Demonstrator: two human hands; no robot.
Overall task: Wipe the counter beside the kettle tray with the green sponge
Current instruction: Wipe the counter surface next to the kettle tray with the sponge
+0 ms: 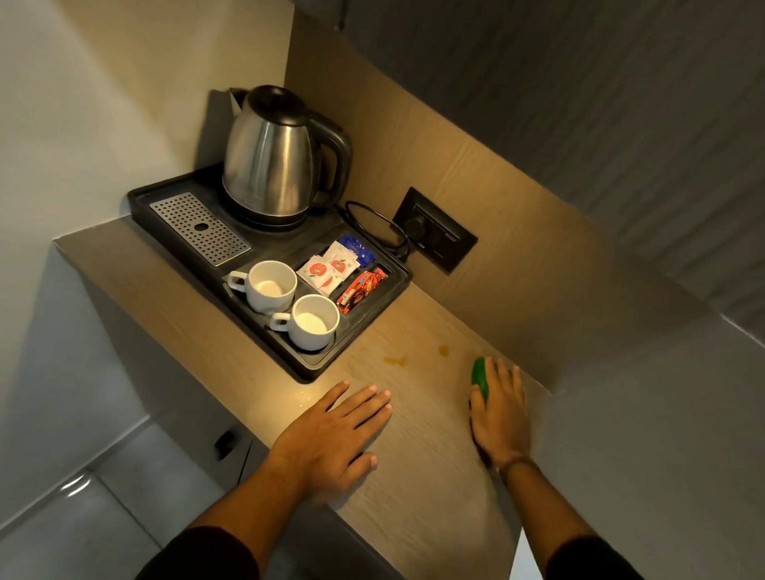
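The green sponge [480,376] lies on the wooden counter [414,455], close to the back wall panel. My right hand [500,417] covers most of it and presses it down; only its left edge shows. My left hand [334,435] rests flat on the counter near the front edge, fingers spread, holding nothing. The black kettle tray [371,306] stands to the left, its near corner just beyond my left fingertips. Two orange-brown stains, one stain [396,360] and another stain [444,349], mark the counter between the tray and the sponge.
On the tray stand a steel kettle [272,164], two white cups [291,306], sachets [334,266] and a metal drip grate [199,228]. A black wall socket [435,231] with the kettle's cord sits behind the tray. The counter's front edge drops to a tiled floor.
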